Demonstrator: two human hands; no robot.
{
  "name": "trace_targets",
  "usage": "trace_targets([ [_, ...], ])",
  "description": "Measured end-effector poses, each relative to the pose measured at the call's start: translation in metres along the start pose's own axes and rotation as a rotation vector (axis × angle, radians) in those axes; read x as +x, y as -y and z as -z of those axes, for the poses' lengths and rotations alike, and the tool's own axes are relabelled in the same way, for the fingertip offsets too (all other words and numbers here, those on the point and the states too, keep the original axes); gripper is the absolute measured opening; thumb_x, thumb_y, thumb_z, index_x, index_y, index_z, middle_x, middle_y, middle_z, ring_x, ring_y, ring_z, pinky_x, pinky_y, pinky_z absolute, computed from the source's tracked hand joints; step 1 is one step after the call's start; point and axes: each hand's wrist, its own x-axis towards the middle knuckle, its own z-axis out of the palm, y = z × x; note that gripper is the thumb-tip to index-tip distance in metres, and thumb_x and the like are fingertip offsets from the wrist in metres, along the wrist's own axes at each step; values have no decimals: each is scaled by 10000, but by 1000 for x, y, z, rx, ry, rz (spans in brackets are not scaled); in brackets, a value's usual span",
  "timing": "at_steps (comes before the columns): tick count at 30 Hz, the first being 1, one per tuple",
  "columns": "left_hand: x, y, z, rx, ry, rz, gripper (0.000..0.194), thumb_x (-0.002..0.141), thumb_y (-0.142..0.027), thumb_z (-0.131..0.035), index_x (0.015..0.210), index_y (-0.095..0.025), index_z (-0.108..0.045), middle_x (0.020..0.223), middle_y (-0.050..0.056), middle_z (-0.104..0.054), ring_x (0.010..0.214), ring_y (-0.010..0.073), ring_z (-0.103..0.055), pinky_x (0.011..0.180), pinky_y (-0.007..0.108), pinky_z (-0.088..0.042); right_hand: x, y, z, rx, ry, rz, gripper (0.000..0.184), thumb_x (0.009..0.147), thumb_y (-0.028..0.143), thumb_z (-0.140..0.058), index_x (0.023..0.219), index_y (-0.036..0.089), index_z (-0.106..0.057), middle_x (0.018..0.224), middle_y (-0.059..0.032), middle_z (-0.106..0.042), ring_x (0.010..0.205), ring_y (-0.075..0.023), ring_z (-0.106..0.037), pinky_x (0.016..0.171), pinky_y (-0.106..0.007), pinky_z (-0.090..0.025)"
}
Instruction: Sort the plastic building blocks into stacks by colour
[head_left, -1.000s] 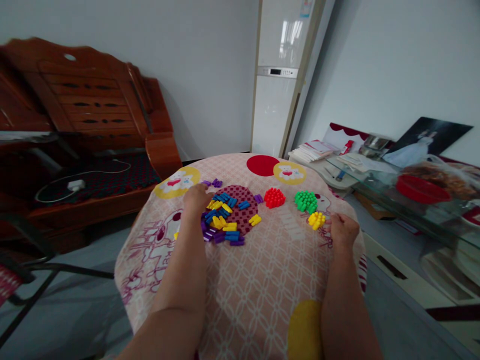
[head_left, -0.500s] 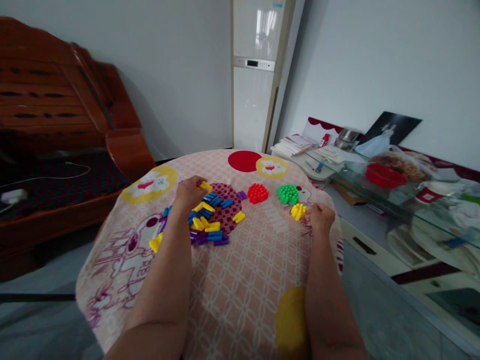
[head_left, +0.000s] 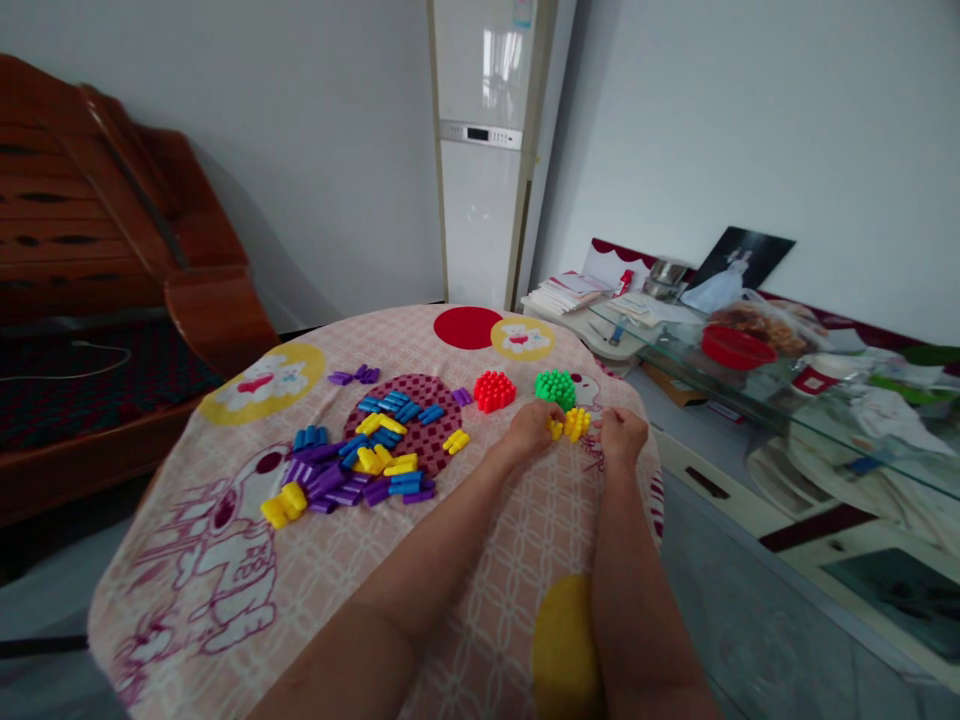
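My left hand is closed on a small yellow block, partly hidden by the fingers. Just right of that block is a bumpy yellow cluster of joined blocks. My right hand pinches this cluster at its right side; the fingertips are small and hard to see. Behind my hands sits a green knobbly cluster, with a red one to its left. Loose yellow, blue and purple blocks lie heaped on the left of the table, and a lone yellow block rests apart from them.
A patterned cloth covers the round table. On the right stands a glass-topped cabinet with papers, a red bowl and bags. A wooden bench is at the left, and a tall white appliance behind.
My left hand has moved right from the heap of blocks, carrying a yellow block up to the yellow cluster. My right hand stays by the cluster. The view has turned slightly right.
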Motion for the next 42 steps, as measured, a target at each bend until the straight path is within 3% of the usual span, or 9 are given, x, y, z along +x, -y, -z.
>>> trace_targets([
  [6,-8,2,-15,-43,-140,64,336,650,-101,-701,968,-174,-619,1045,76,-664,954,205,-617,874,327,-515,1,0,-1,-4,11,1,386,811,340,-473,933,122,-768,748,-116,-744,702,-229,-678,629,-283,-494],
  [15,-4,-2,-29,-23,-190,67,390,707,-95,-643,1084,-172,-578,1055,78,-659,982,209,-609,893,343,-506,0,-1,-3,36,-28,49,350,795,348,-489,838,125,-756,656,-79,-714,588,-196,-638,570,-264,-467],
  [26,4,3,-33,-166,-155,59,498,688,-47,-645,1171,-154,-586,1102,82,-670,970,189,-629,868,314,-533,1,-4,-5,71,-29,66,388,788,395,-502,861,118,-764,642,-76,-705,608,-194,-641,590,-262,-466],
  [42,5,11,-39,-185,-169,-35,588,696,34,-545,1257,-135,-579,1206,121,-665,1060,205,-635,959,352,-526,-1,-2,-5,30,-38,72,408,770,402,-498,861,119,-779,637,-85,-708,653,-220,-654,606,-278,-472],
])
